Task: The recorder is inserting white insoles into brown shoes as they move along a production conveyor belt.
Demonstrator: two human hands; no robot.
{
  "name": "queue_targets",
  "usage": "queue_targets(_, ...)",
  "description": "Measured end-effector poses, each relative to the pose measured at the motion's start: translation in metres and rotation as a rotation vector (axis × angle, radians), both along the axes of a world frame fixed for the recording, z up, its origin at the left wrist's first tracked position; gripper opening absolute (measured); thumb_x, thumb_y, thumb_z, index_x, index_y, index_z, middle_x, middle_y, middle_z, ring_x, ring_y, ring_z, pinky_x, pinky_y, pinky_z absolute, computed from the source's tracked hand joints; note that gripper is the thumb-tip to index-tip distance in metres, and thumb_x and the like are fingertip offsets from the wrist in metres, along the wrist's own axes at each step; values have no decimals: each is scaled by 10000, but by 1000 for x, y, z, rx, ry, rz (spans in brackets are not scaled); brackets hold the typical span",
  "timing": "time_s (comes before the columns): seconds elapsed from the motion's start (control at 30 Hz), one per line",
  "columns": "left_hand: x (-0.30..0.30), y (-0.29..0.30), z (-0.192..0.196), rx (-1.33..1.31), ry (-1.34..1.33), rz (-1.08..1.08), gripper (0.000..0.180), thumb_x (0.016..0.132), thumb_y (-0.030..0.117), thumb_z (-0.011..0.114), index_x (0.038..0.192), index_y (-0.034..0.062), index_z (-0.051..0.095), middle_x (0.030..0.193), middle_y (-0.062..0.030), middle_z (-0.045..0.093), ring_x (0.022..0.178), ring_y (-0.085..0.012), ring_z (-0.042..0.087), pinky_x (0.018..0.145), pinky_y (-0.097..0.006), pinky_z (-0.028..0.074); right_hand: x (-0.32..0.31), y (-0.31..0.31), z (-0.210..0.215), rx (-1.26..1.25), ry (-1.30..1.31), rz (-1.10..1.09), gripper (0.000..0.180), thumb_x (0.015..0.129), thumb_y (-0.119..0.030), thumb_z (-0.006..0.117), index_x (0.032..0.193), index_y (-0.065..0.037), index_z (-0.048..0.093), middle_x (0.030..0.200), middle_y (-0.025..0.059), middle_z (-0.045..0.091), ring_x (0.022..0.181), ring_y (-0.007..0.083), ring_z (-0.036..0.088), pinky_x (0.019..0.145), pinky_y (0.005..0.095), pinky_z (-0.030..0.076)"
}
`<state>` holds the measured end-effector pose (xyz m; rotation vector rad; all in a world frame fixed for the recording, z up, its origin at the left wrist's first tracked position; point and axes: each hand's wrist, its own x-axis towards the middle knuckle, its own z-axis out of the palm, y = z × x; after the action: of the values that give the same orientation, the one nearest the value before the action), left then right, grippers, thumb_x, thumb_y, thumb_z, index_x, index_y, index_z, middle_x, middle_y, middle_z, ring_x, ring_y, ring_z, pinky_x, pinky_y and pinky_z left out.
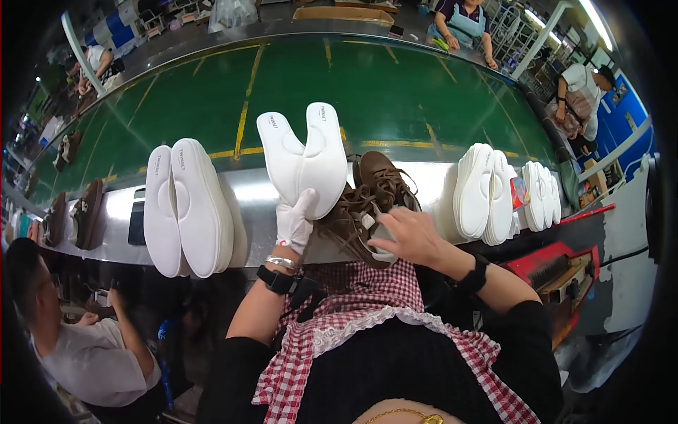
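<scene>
The person's left hand (293, 225), in a white glove, has hold of a pair of white insoles (325, 166); its thumb lies over their lower end, while the other fingers are hidden beneath. The insoles are raised over the near edge of the green belt (205, 113), side by side, their upper ends fanned apart.

The bare right hand (415, 237) is at the opening of the nearer of two brown shoes (385, 177), its thumb and fingers parted and loosely bent; one cannot tell whether they grip the shoe. The laced shoes sit on the metal ledge (434, 184), one partly behind the other, just right of the insoles.

A tall insole stack (187, 212) stands on the ledge left of the hands, with a flat dark object (137, 215) beside it. Two more white stacks (484, 194) stand well to the right. Across the belt, a co-worker in a blue apron (466, 30) faces the work
</scene>
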<state>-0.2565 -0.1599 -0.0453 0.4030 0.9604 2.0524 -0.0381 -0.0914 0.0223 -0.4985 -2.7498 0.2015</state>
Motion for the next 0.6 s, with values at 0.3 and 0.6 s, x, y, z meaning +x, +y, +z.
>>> queue_targets(0.3,6,0,-3,-162,119,-44,311,832,71,605,1108,-57,543,1021,-108,610,880,-175,609,755,-285,517,-53,18,-19,7,-171,366,147,701,-163,635,739,-34,577,713,83,560,678,246,589,560,334,483)
queue_targets(0.6,7,3,-9,-101,46,-16,360,820,54,615,1144,-62,510,1041,-123,599,882,-195,610,747,-298,524,-33,50,7,-274,335,274,152,735,-101,598,884,-86,630,673,62,590,576,213,579,545,316,484)
